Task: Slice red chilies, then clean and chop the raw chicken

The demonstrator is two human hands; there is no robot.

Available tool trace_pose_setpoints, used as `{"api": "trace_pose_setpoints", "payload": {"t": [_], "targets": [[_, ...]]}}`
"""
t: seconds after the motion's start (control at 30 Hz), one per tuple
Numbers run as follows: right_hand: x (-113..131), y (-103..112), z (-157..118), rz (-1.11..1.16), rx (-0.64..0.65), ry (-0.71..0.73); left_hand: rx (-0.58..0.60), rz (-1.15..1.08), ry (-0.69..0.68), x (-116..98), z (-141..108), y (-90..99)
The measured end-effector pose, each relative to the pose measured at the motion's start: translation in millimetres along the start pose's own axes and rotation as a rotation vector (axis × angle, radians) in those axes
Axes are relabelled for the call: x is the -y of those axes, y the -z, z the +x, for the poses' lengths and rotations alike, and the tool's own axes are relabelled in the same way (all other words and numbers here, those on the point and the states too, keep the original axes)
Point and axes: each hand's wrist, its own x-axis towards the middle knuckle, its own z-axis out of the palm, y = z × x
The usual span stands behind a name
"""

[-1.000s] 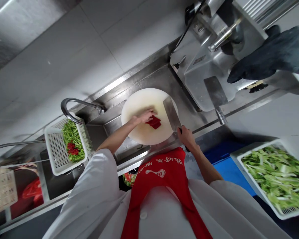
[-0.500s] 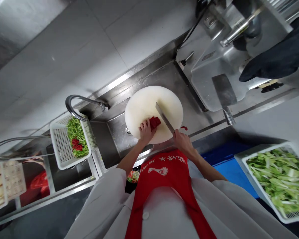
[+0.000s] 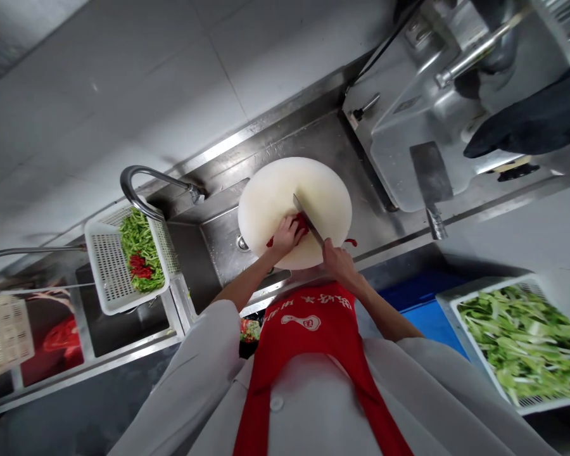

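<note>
On a round white cutting board (image 3: 270,190) lies a red piece of food (image 3: 302,223), partly covered by my left hand (image 3: 285,235), whose fingers press on it. My right hand (image 3: 338,261) is wrapped round the handle of a knife (image 3: 308,221). The blade lies against the right side of the red food and points up and left. A small red scrap (image 3: 351,242) sits by the board's right edge.
A white basket (image 3: 105,272) with green strips and red bits stands left, under a curved faucet (image 3: 145,170). A cleaver (image 3: 430,171) lies at right. A basket of leafy greens (image 3: 527,342) is at lower right. A dark-gloved hand (image 3: 513,130) shows at upper right.
My left hand has moved right and now covers more of the red food. The knife has shifted left, up against the food. The whole view has shifted slightly.
</note>
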Motion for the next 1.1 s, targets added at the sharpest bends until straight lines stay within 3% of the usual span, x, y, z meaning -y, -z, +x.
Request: {"api": "trace_pose_setpoints", "payload": {"t": [0.3, 0.53, 0.87, 1.1], "targets": [[5.0, -9.5, 2.2, -0.026, -0.024, 0.018, 0.077, 0.029, -0.085, -6.1, 7.5, -3.5], [-1.9, 2.3, 1.4, 0.010, 0.002, -0.005, 0.036, -0.070, -0.116, 10.7, 14.5, -18.3], [-9.1, 19.7, -44.6, -0.067, 0.063, 0.012, 0.060, -0.091, -0.111, 10.0, 13.4, -18.8], [2.5, 18.8, -6.0, -0.058, 0.060, -0.005, 0.053, -0.132, -0.105, 11.3, 13.8, -21.2]]}}
